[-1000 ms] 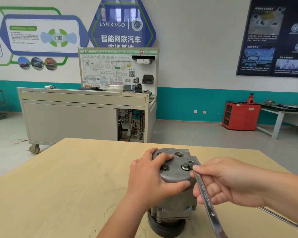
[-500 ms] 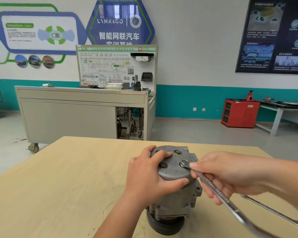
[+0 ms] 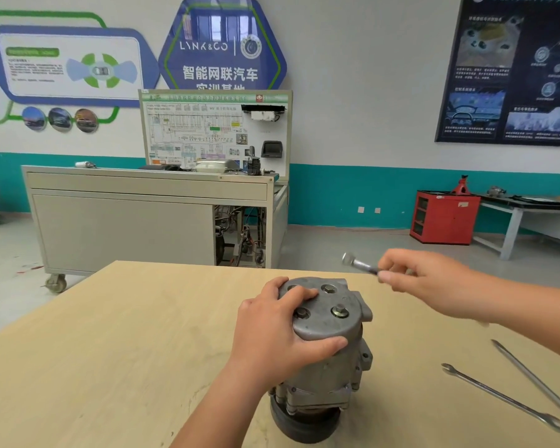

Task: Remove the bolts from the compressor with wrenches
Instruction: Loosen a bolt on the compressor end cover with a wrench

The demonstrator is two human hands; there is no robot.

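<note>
So: grey upright compressor (image 3: 330,367), bolts (image 3: 339,311) on top; L grip (image 3: 272,337) clasps it, R grip (image 3: 424,279) pinches wrench (image 3: 361,265) clear of it.

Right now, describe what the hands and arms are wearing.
The left hand and right hand are bare: no gloves, rings or watch in view. The left forearm and right forearm are bare too, no sleeve in frame.
</note>
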